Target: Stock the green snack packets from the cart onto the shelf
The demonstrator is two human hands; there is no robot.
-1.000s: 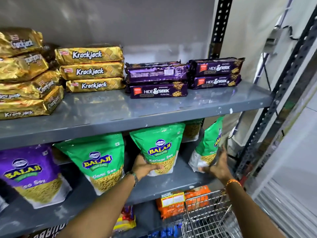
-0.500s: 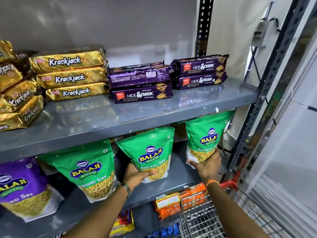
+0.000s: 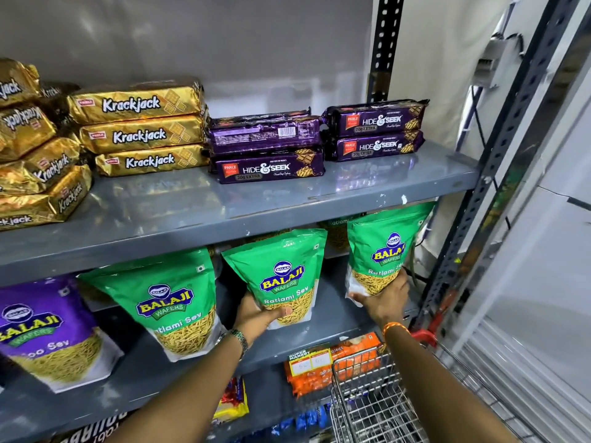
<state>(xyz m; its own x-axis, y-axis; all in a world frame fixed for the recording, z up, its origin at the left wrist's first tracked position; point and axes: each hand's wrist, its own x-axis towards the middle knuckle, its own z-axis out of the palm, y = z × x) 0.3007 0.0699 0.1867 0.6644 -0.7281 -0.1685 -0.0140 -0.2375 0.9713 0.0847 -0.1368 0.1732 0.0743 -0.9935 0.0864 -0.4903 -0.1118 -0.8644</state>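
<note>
Three green Balaji Ratlami Sev packets stand on the middle grey shelf (image 3: 323,334). My left hand (image 3: 259,318) grips the bottom of the middle green packet (image 3: 281,270), thumb across its front. My right hand (image 3: 383,298) holds the lower edge of the right green packet (image 3: 380,247), which faces front and stands upright near the shelf's right end. The left green packet (image 3: 166,302) stands free and untouched. More green packets show behind them. The wire cart (image 3: 361,407) is at the bottom right, below my right forearm.
A purple Balaji packet (image 3: 41,327) stands at the left of the same shelf. The upper shelf (image 3: 224,215) carries gold Krackjack stacks (image 3: 137,132) and purple Hide & Seek packs (image 3: 268,148). Orange packs (image 3: 319,366) lie on the lower shelf. A slotted metal upright (image 3: 473,219) bounds the right side.
My right hand turned the right green packet from edge-on to front-facing and set it upright near the shelf's right end. My left hand stayed on the middle packet.
</note>
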